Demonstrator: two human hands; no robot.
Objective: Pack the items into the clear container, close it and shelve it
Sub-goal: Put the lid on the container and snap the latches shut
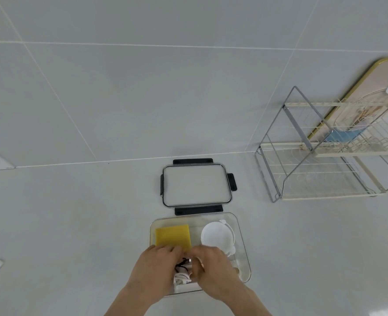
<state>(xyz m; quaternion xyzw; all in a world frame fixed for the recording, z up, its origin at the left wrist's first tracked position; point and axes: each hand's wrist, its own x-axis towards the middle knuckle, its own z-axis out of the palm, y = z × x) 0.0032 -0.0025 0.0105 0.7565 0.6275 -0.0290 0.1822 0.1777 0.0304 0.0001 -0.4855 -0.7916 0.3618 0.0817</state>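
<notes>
1. Both hands were down inside the clear container [242,245], which sat on the white counter [74,224] right at the near edge of the view.
2. The left hand [156,267] had its fingers curled over a tangle of black and white cables [182,269] in the container's near end; its grip looked closed on that bundle.
3. The right hand [213,267] pressed in from the other side, fingers bent onto the same cables, gripping them too.
4. A yellow sponge [172,236] lay flat in the container's far left part, its near edge touching the left hand's fingertips.
5. Beside the sponge, on the right, a round white piece [214,236] rested in the container; what it was could not be told.
6. The lid [196,185], clear with black clips, lay flat on the counter just behind the container, off and apart from it.
7. Well off to the right stood a wire rack [320,163] against the tiled wall [142,87], with a gold-rimmed tray [370,76] leaning behind it.
</notes>
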